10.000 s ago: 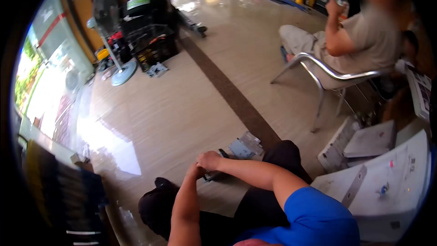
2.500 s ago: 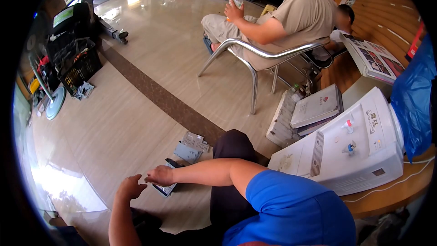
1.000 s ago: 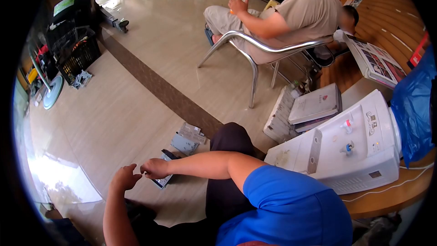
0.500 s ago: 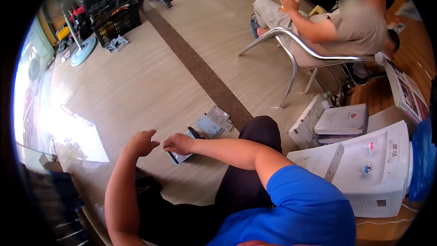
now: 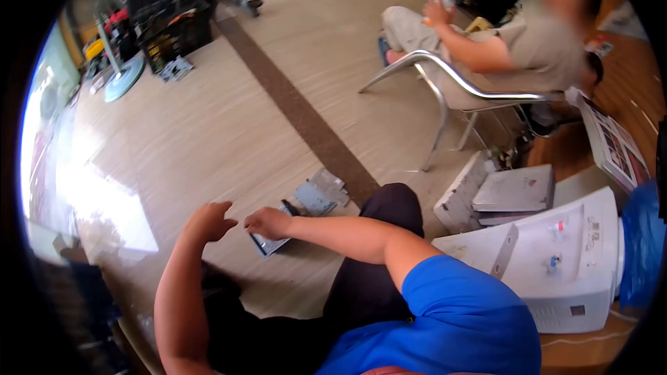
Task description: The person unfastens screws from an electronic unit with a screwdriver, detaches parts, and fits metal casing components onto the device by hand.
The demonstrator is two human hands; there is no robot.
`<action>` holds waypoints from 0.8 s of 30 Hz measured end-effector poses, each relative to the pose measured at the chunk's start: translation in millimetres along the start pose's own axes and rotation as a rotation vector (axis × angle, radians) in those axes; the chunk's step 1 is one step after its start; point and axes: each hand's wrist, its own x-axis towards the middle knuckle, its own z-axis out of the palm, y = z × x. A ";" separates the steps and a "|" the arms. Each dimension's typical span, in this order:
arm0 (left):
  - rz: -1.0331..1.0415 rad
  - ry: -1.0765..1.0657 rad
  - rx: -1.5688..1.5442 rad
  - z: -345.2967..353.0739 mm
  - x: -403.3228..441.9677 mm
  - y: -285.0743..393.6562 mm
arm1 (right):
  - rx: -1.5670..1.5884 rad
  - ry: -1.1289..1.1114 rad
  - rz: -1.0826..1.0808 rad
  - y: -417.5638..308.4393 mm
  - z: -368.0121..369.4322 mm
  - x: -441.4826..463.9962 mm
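Though partly behind right fingers (image 5: 254, 223) of unclear grip, a flat panel (image 5: 269, 244), left fingers (image 5: 219, 207) loose and empty.

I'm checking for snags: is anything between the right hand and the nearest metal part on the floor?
Nothing visible stands between the right hand and the metal part, though the hand hides some of it in this view.

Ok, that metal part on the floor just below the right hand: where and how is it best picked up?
Probably by the near edge of the metal part, with the left hand coming from the near left. That edge shows past the right hand, while the right forearm hides some of the rest and the grey plate lies beyond the far end.
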 end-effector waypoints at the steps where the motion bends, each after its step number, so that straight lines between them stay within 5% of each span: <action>1: 0.003 -0.006 0.008 0.2 1.0 -0.1 | 0.020 -0.001 -0.007 2.1 1.9 0.4; 24: 0.006 -0.007 -0.041 -7.7 -0.1 11.8 | -0.065 -0.063 0.090 -16.2 -16.9 -5.4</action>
